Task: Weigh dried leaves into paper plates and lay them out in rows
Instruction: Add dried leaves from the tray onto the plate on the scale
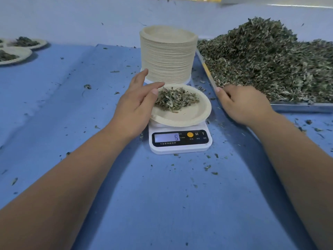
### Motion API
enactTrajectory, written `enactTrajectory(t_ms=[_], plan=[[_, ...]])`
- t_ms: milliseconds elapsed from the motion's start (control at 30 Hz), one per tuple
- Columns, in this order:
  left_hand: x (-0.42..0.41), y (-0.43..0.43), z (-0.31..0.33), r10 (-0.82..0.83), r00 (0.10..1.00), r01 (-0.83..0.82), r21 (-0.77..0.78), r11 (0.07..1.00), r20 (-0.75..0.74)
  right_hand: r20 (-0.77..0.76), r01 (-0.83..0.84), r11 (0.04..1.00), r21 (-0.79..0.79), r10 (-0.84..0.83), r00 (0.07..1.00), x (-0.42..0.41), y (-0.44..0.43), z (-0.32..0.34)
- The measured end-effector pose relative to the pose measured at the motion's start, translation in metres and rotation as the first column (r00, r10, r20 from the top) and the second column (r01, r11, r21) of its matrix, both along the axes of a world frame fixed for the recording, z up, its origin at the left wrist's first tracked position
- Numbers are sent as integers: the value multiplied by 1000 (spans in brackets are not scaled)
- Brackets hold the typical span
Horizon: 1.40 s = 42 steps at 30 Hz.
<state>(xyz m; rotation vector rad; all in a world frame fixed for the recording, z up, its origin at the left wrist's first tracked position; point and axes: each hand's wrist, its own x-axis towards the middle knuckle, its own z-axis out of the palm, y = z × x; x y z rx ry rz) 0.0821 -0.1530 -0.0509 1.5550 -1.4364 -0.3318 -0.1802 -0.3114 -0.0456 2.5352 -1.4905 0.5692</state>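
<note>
A paper plate (187, 114) holding a small heap of dried leaves (175, 99) rests on a white digital scale (180, 141) at the centre. My left hand (137, 103) grips the plate's left rim, thumb over the edge. My right hand (243, 103) hovers by the near corner of the metal tray (302, 107), fingers curled downward; whether it holds any leaves is hidden. A large pile of dried leaves (266, 60) fills that tray on the right.
A tall stack of empty paper plates (167, 55) stands just behind the scale. Filled plates (16, 53) lie at the far left on the blue table cover (72, 105). Loose leaf bits are scattered over the cover.
</note>
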Motion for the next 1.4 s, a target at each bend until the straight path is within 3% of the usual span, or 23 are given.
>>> enactTrajectory(t_ms=[200,500,767,967,1100,1300,1400], plan=[[-7,6,4,-39,993,40,-8,999,115,43,-16,999,-29,17,999,1,1,-3],[-7,9,4,-32,995,40,-81,996,99,22,-8,1000,-29,9,1000,5,8,-2],[-9,11,7,-17,1000,16,-163,987,0,75,-14,1000,-26,16,997,6,7,-2],[-6,6,3,-18,997,10,-104,995,-80,146,-8,995,101,-7,989,10,-7,8],[0,0,-1,64,989,-73,-64,995,-130,252,9,991,133,-43,967,13,-19,19],[7,-5,-4,138,958,-150,-28,988,-251,222,70,970,235,-124,967,14,-32,30],[12,-11,-5,190,910,-196,22,980,-369,302,36,981,191,-94,949,19,-27,41]])
